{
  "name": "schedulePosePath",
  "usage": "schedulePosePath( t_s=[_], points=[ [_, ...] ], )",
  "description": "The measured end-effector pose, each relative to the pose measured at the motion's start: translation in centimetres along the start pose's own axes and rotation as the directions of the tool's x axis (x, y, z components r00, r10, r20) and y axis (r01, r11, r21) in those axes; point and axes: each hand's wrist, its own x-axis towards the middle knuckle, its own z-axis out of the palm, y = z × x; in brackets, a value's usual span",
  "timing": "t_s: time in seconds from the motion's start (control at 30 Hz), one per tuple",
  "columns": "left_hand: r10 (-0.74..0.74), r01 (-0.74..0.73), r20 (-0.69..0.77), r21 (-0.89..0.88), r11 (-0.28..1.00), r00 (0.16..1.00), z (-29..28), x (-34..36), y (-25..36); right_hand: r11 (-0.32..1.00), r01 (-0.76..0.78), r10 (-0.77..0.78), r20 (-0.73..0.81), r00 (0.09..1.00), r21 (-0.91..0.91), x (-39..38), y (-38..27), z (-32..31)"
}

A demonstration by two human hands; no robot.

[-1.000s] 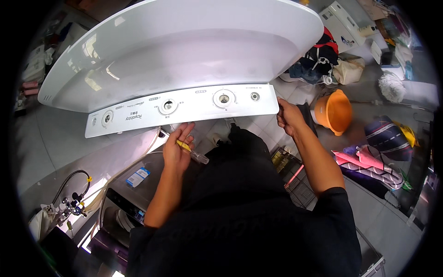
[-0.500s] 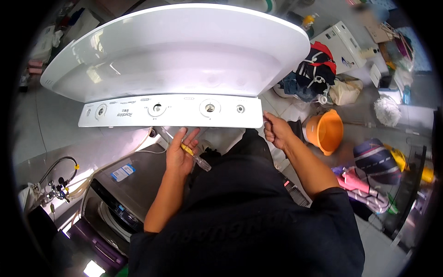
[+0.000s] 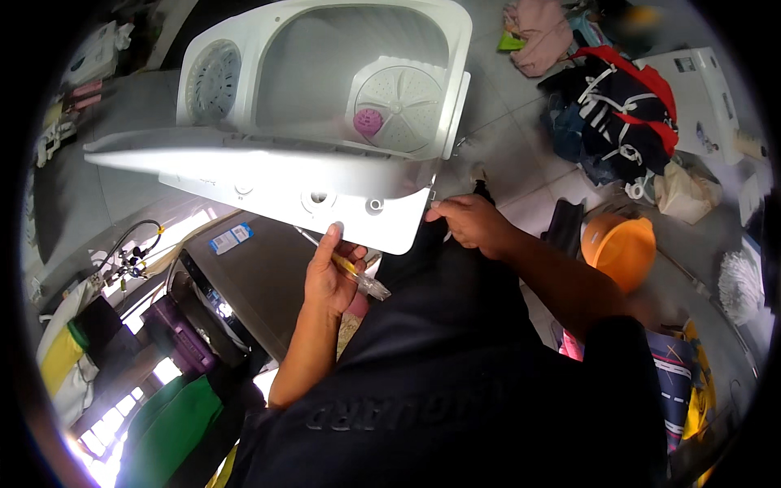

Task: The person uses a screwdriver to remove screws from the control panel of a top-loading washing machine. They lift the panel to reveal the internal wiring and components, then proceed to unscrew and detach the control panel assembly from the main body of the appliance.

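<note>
A white top panel point(image 3: 268, 175) of a twin-tub washing machine is tilted up over the machine's open tubs point(image 3: 325, 73). My left hand point(image 3: 329, 276) holds a screwdriver point(image 3: 358, 276) with a yellow and clear handle, and its forefinger touches the panel's lower edge by the knob holes. My right hand point(image 3: 472, 224) grips the panel's right corner. Inside the tub lie a white pulsator disc point(image 3: 399, 106) and a pink filter point(image 3: 368, 122).
An orange basin point(image 3: 622, 248) sits on the tiled floor to the right. Clothes and bags point(image 3: 614, 114) lie at the upper right beside a white box point(image 3: 700, 98). Hoses with fittings point(image 3: 122, 256) and a dark case point(image 3: 191, 325) lie at the left.
The panel has tipped further up and away, so the open tubs now show beneath it. Both hands stay on its lower edge; the view has swung downward.
</note>
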Motion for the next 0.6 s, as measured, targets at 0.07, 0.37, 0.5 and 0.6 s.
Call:
schedulePosePath(
  t_s=[0.07,0.37,0.5,0.6],
  points=[
    [-0.014,0.015,-0.031,0.036,0.999,0.999,0.7,-0.4,0.0,0.999,-0.005,0.004,0.024,1.000,0.037,0.5,0.8,-0.1],
    [-0.017,0.017,-0.024,0.009,1.000,1.000,2.2,-0.2,-0.9,0.998,0.057,-0.058,0.028,0.998,0.039,0.1,2.3,-0.4],
    [0.015,-0.014,0.006,-0.092,0.996,1.000,2.5,0.2,-1.7,0.983,0.177,-0.176,0.012,0.984,-0.050,0.2,2.4,0.0],
    [0.039,-0.037,0.022,-0.078,0.996,0.999,2.9,0.1,-1.8,0.944,0.280,-0.281,0.021,0.959,-0.174,0.9,4.0,0.2]
  ],
)
